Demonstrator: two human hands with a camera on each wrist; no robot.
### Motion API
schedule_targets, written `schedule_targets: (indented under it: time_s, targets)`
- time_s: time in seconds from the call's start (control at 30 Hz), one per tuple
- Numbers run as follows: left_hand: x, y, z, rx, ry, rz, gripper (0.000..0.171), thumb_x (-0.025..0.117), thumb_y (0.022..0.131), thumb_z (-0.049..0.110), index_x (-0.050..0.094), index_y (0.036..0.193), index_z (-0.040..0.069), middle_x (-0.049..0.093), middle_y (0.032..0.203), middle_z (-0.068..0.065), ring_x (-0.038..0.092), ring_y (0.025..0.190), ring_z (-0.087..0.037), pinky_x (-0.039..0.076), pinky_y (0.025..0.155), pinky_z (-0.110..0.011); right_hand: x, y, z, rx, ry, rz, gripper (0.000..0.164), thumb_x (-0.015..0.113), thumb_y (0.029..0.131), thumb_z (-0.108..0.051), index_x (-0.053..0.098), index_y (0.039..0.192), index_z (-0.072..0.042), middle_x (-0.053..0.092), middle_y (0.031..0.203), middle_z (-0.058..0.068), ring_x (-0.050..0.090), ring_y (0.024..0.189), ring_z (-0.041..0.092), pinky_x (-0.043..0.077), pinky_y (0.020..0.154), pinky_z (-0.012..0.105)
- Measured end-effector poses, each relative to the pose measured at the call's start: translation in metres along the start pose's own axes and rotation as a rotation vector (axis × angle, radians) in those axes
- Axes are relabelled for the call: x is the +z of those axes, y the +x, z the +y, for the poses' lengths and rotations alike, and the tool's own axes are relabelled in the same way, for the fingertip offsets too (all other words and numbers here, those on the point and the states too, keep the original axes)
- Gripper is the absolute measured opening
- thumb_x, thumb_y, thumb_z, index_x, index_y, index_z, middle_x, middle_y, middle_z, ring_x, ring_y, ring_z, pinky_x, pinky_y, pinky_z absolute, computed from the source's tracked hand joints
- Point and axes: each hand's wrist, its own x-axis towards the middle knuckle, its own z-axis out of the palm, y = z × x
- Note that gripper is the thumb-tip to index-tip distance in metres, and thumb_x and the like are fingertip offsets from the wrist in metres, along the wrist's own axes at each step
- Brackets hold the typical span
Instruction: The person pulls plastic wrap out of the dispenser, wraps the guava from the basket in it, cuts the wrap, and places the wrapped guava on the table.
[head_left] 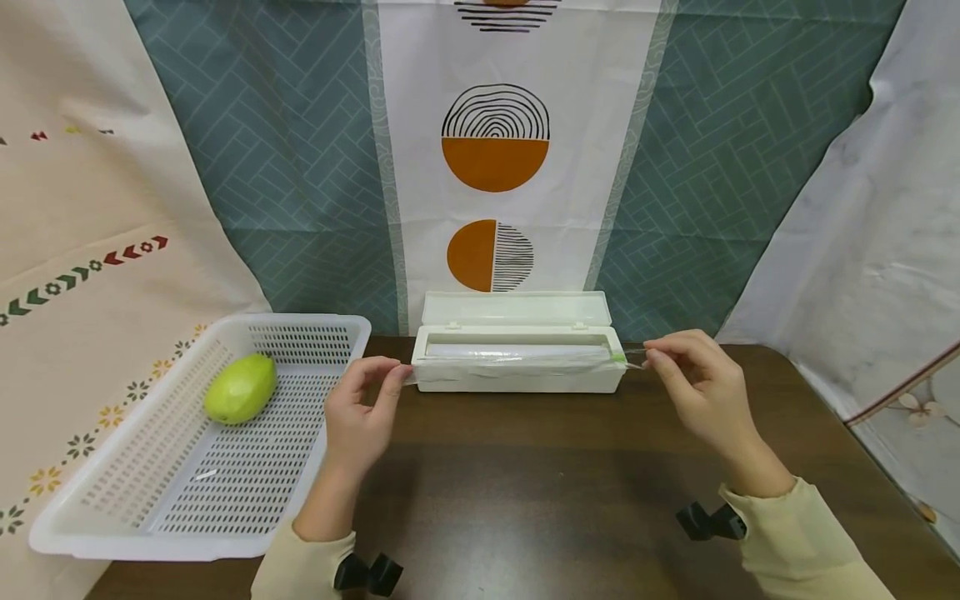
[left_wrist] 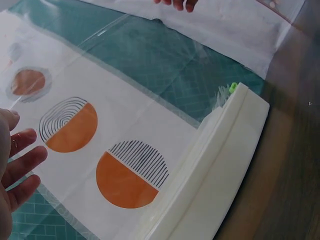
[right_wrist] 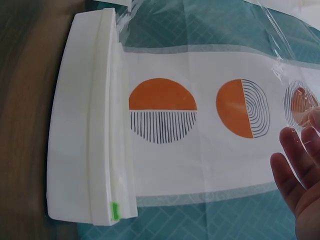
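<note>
A white cling film dispenser box (head_left: 517, 382) stands at the table's back edge with its lid (head_left: 517, 309) raised and a film roll (head_left: 517, 351) inside. Clear cling film (right_wrist: 272, 37) stretches from the box between both hands. At the box's left end, my left hand (head_left: 362, 417) pinches one corner of the film between thumb and forefinger. Off the right end, my right hand (head_left: 703, 396) pinches the other corner the same way. A small green piece (right_wrist: 115, 211) sits at one end of the box.
To the left, a white perforated plastic basket (head_left: 168, 546) holds one yellow-green fruit (head_left: 241, 389). The dark wooden table (head_left: 525, 500) lies in front of the box. Behind it hangs a patterned green and white cloth (head_left: 300, 150). Black wrist devices (head_left: 711, 522) sit at both sleeves.
</note>
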Motion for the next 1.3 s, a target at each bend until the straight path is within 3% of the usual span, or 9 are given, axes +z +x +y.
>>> schedule_targets:
  time_s: [0.2, 0.43, 0.63, 0.83, 1.1, 1.3]
  targets:
    - [-0.005, -0.003, 0.005, 0.011, 0.027, 0.007, 0.016, 0.067, 0.074, -0.018, 0.063, 0.087, -0.010, 0.065, 0.081, -0.021, 0.060, 0.082, 0.001, 0.049, 0.079, -0.011, -0.002, -0.007, -0.001, 0.000, 0.019, -0.007, 0.010, 0.066, 0.080, 0.011, 0.067, 0.090, 0.011, 0.061, 0.077, 0.011, 0.060, 0.077, -0.002, 0.046, 0.065, 0.006]
    - [-0.010, -0.006, 0.006, 0.112, 0.103, 0.006, 0.020, 0.071, 0.069, -0.017, 0.066, 0.085, -0.006, 0.068, 0.079, -0.015, 0.062, 0.076, -0.008, 0.050, 0.075, -0.013, -0.005, -0.011, -0.004, 0.023, 0.024, -0.038, 0.028, 0.064, 0.066, 0.029, 0.067, 0.088, 0.011, 0.063, 0.080, -0.001, 0.060, 0.076, -0.001, 0.046, 0.067, 0.006]
    - [-0.014, -0.009, 0.006, 0.165, 0.143, -0.039, 0.023, 0.072, 0.068, -0.015, 0.067, 0.087, -0.003, 0.069, 0.079, -0.011, 0.061, 0.071, -0.012, 0.050, 0.069, -0.015, -0.011, -0.016, -0.004, 0.006, 0.025, -0.089, 0.033, 0.063, 0.063, 0.031, 0.068, 0.087, 0.008, 0.064, 0.079, 0.001, 0.060, 0.077, 0.000, 0.047, 0.069, 0.006]
    - [-0.016, -0.015, 0.004, 0.173, 0.176, -0.085, 0.022, 0.071, 0.069, -0.013, 0.067, 0.087, -0.001, 0.069, 0.079, -0.009, 0.061, 0.068, -0.015, 0.050, 0.064, -0.018, -0.017, -0.023, -0.002, 0.020, 0.022, -0.152, 0.035, 0.064, 0.065, 0.029, 0.069, 0.090, 0.006, 0.066, 0.081, 0.002, 0.060, 0.078, 0.000, 0.047, 0.068, 0.006]
    - [-0.019, -0.026, 0.002, 0.175, 0.207, -0.135, 0.019, 0.070, 0.073, -0.009, 0.066, 0.088, 0.001, 0.069, 0.081, -0.006, 0.061, 0.069, -0.013, 0.049, 0.064, -0.018, -0.021, -0.031, -0.009, 0.075, -0.050, -0.221, 0.033, 0.068, 0.069, 0.022, 0.070, 0.093, -0.001, 0.067, 0.088, -0.007, 0.058, 0.081, -0.003, 0.046, 0.073, 0.007]
    - [-0.023, -0.033, 0.001, 0.171, 0.223, -0.172, 0.006, 0.068, 0.084, 0.005, 0.064, 0.087, 0.002, 0.067, 0.080, -0.004, 0.060, 0.069, -0.013, 0.049, 0.064, -0.020, -0.023, -0.036, -0.009, 0.083, -0.076, -0.255, 0.031, 0.069, 0.071, 0.018, 0.070, 0.093, -0.003, 0.067, 0.087, -0.005, 0.058, 0.081, -0.004, 0.046, 0.075, 0.007]
